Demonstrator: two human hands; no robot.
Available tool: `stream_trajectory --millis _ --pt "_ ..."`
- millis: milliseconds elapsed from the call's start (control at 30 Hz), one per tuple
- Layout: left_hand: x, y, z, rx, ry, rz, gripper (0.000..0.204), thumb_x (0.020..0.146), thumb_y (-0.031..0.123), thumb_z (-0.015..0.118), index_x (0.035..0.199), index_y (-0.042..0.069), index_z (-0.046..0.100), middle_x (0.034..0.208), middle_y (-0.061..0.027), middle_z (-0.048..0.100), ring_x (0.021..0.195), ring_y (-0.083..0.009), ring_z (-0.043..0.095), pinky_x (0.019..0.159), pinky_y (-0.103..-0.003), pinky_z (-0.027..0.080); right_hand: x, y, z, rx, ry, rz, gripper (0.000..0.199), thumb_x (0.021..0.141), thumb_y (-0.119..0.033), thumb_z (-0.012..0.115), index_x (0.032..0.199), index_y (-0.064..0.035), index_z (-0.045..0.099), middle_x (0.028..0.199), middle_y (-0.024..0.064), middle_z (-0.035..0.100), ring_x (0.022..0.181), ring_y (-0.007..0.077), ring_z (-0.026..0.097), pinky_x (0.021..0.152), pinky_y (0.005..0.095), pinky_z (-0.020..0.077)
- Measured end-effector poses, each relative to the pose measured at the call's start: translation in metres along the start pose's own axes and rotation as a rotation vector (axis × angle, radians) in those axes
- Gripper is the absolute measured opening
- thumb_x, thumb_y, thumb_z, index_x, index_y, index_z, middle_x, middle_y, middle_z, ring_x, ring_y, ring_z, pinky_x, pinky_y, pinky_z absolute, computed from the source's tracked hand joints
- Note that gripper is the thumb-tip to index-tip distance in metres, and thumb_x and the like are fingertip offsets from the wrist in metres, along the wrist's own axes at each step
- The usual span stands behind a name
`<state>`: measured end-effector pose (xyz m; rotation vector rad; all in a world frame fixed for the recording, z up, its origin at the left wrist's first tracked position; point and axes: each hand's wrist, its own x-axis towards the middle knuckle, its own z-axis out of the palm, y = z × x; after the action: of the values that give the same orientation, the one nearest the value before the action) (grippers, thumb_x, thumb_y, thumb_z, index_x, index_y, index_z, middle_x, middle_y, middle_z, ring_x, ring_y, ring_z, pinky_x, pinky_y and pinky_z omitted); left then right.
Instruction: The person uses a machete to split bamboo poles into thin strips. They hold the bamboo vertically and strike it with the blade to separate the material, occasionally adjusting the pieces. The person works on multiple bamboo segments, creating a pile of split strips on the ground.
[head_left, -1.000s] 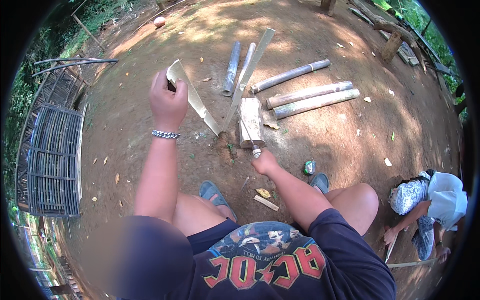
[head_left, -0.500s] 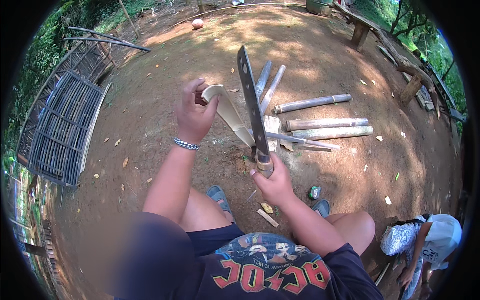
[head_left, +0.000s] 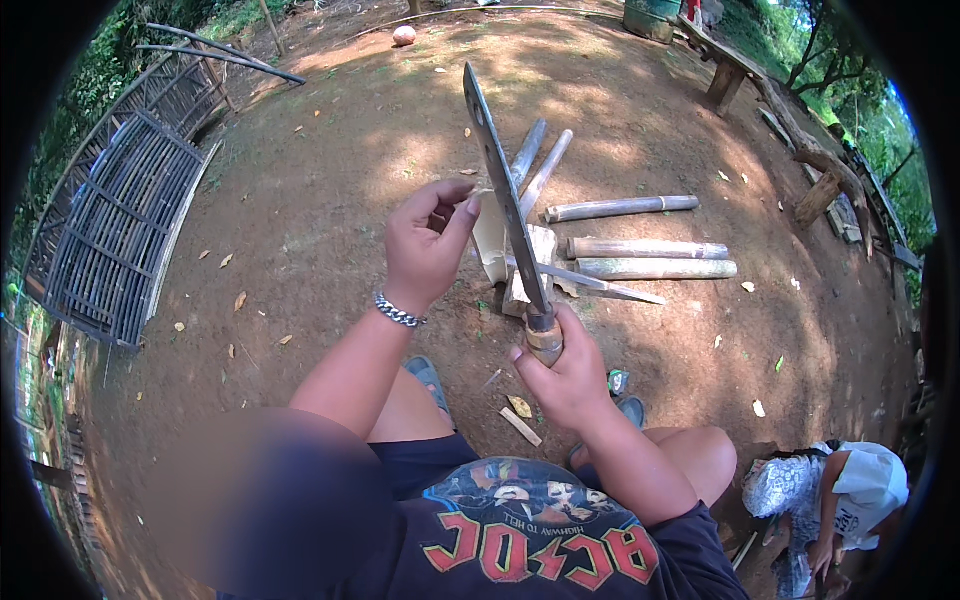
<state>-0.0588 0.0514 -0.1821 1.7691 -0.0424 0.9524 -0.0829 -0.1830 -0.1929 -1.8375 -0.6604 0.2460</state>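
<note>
Sunlit brown earth [head_left: 330, 200] spreads below both hands: the left hand's [head_left: 425, 250] thumb and fingertips pinch the upper end of a pale split bamboo piece [head_left: 490, 240], while the right hand's [head_left: 575, 375] fingers wrap tightly around the handle of a machete [head_left: 508, 200], its blade raised and leaning left. Close by stands a wooden block [head_left: 545, 243], with bamboo poles [head_left: 655, 268] farther right and a co-worker [head_left: 865, 490] bent over at near right.

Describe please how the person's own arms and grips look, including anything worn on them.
The right sleeve is short and dark, leaving that forearm bare. A silver chain bracelet circles the left wrist; the right wrist shows none. The left grip and right grip wear no gloves.
</note>
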Motion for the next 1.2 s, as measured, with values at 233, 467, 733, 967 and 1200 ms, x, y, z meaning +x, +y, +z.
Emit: stream_trajectory --millis 233,467,733,967,1200 --pt "-0.018 0.017 0.009 -0.196 0.014 -0.218 0.007 0.094 0.007 0.069 0.092 0.003 0.064 0.079 0.0008 0.064 0.067 -0.0047 0.056 0.059 -0.021 0.044 -0.011 -0.008 -0.002 -0.073 -0.011 -0.034 0.04 0.086 -0.017 0.072 0.118 -0.0003 0.056 0.09 0.0229 0.07 0.086 0.0421 0.071 0.075 0.0455 0.0545" --pt "-0.021 0.028 0.006 -0.289 -0.024 -0.37 0.012 0.091 0.009 0.074 0.086 0.001 0.066 0.079 -0.0024 0.068 0.071 -0.0064 0.059 0.065 -0.023 0.047 -0.017 -0.01 -0.004 -0.137 -0.005 -0.073 0.04 0.086 -0.016 0.072 0.118 0.0002 0.055 0.091 0.0243 0.07 0.087 0.0451 0.07 0.077 0.0476 0.0545" --pt "-0.019 0.028 0.003 -0.245 -0.083 -0.395 0.008 0.094 0.01 0.066 0.086 0.007 0.067 0.076 0.0016 0.065 0.068 -0.0056 0.058 0.061 -0.022 0.043 -0.021 -0.009 -0.015 -0.183 -0.038 -0.081 0.046 0.085 -0.016 0.072 0.122 -0.0003 0.051 0.091 0.0264 0.069 0.088 0.0491 0.068 0.076 0.0505 0.054" --pt "-0.016 0.031 0.0 -0.241 -0.093 -0.418 0.01 0.094 0.011 0.065 0.085 0.008 0.066 0.075 0.0014 0.065 0.067 -0.0058 0.058 0.061 -0.022 0.043 -0.017 -0.008 -0.02 -0.186 -0.044 -0.111 0.047 0.084 -0.017 0.072 0.122 0.0003 0.05 0.089 0.0281 0.069 0.087 0.0496 0.068 0.075 0.0508 0.054" --pt "-0.013 0.034 -0.001 -0.298 -0.063 -0.48 0.014 0.086 0.012 0.077 0.081 0.002 0.069 0.072 -0.0025 0.067 0.066 -0.0093 0.059 0.062 -0.025 0.043 -0.014 -0.014 -0.023 -0.189 -0.048 -0.108 0.045 0.084 -0.016 0.072 0.12 0.0006 0.052 0.088 0.028 0.069 0.087 0.0495 0.068 0.074 0.0508 0.0536"
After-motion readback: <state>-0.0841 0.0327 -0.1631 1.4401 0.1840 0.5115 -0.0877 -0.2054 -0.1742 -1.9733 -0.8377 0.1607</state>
